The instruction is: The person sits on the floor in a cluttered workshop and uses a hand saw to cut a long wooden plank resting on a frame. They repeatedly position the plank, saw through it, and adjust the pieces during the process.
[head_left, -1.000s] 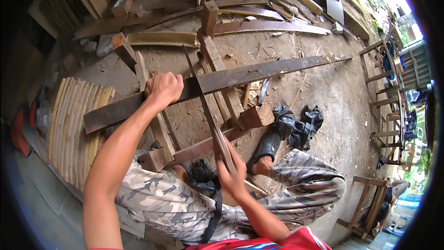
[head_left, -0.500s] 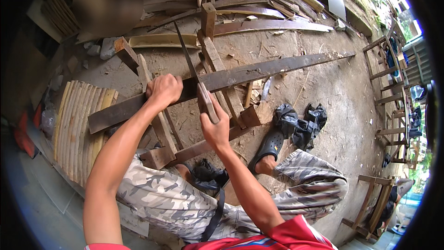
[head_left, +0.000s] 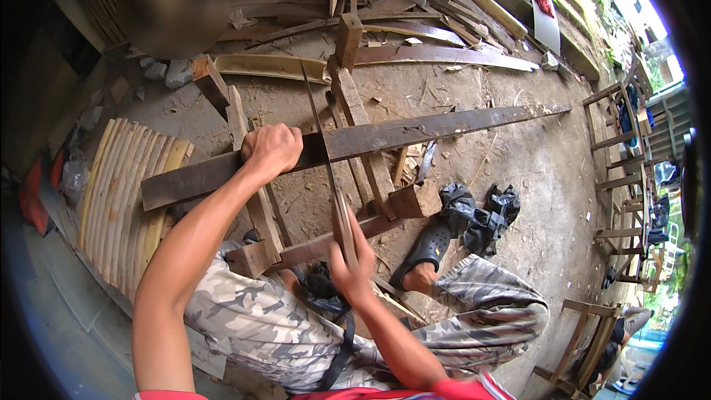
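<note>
The left hand (head_left: pixel 272 150) is clamping the board (head_left: pixel 429 132), which is resting across the trestle (head_left: pixel 351 104) at mid-picture. Below centre, the right hand (head_left: pixel 353 261) is gripping the saw (head_left: pixel 331 167). Scrap wood (head_left: pixel 444 57) is littering the floor (head_left: pixel 537 178) at upper centre.

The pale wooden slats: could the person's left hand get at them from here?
Probably yes, if the left hand leaves the dark plank: most of the pale slats lie uncovered to its left, though the plank's end overlaps them in this view.
</note>
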A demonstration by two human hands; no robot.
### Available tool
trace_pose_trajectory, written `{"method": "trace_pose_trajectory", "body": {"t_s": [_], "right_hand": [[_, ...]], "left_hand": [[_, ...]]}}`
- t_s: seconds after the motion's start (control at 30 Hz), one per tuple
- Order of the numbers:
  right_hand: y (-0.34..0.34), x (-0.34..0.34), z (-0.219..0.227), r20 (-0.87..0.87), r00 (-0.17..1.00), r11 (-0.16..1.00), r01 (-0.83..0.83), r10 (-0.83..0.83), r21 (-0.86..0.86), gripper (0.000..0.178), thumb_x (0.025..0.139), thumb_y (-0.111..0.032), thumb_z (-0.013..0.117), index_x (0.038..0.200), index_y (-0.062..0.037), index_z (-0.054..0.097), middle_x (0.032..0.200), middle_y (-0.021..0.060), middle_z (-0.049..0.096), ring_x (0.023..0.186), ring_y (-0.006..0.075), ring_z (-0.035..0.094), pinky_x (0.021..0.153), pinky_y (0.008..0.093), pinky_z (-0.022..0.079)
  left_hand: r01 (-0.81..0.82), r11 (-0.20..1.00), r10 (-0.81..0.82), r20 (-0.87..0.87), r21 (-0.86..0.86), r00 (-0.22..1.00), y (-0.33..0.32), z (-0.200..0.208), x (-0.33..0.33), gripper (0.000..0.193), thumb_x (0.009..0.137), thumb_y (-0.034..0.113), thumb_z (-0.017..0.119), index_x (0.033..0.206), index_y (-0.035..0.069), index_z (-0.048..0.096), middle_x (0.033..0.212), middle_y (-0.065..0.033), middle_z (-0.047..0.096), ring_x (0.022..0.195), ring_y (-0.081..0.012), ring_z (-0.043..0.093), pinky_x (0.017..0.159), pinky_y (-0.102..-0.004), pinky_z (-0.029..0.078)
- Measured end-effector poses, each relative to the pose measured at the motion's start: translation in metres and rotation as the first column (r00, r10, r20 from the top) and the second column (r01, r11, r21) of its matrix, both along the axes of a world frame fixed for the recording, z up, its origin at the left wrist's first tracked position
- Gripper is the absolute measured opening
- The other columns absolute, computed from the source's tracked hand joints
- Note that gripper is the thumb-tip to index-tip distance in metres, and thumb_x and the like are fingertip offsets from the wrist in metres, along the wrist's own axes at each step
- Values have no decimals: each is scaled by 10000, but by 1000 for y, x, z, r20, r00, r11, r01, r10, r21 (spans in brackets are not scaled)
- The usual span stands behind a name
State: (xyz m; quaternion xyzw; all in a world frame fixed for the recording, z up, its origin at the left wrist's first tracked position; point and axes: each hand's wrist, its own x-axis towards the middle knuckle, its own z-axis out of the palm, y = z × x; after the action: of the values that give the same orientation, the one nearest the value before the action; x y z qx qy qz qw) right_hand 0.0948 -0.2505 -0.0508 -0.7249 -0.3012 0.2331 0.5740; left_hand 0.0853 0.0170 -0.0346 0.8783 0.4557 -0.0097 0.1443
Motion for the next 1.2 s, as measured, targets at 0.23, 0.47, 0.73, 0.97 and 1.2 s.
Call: {"method": "trace_pose_trajectory", "body": {"t_s": [0.23,0.47,0.73,0.97,1.2], "right_hand": [[8,18,6,-140,989,999,-44,46,20,628,828,-14,558,1451,21,482,1202,180,694,949,142,666,828,275,519],[-182,-38,42,-187,982,982,-61,26,-180,643,765,56,536,1407,76,500,1238,216,690,916,170,730,773,262,542],[83,48,-10,100,995,990,7,-21,139,601,836,-16,563,1433,16,506,1271,231,661,1160,243,653,990,329,480],[-57,0,11,-157,987,993,-62,45,-106,601,835,9,554,1433,34,493,1297,222,653,1150,243,668,946,320,503],[-142,-27,49,-121,989,988,-102,88,-113,550,852,53,503,1401,82,500,1222,175,686,1060,177,667,918,288,504]], "left_hand": [[19,999,-20,21,50,1000,12,-9,-13,576,977,358,434,625,-21,686,607,-243,651,574,-405,673,569,-531,545],[22,999,-20,29,-45,999,3,-8,-8,568,984,305,417,561,-2,640,531,-198,607,483,-349,620,489,-487,516],[-6,1000,7,25,-2,1000,-2,8,1,498,956,307,447,680,-14,710,705,-270,670,720,-431,700,707,-511,574],[-49,997,48,-23,-59,999,-2,12,-6,554,973,338,422,677,-37,703,719,-280,672,745,-430,701,752,-501,568],[-65,994,57,-90,-86,994,0,8,-10,561,974,324,408,657,-40,693,693,-271,669,727,-415,705,745,-501,567]]}}
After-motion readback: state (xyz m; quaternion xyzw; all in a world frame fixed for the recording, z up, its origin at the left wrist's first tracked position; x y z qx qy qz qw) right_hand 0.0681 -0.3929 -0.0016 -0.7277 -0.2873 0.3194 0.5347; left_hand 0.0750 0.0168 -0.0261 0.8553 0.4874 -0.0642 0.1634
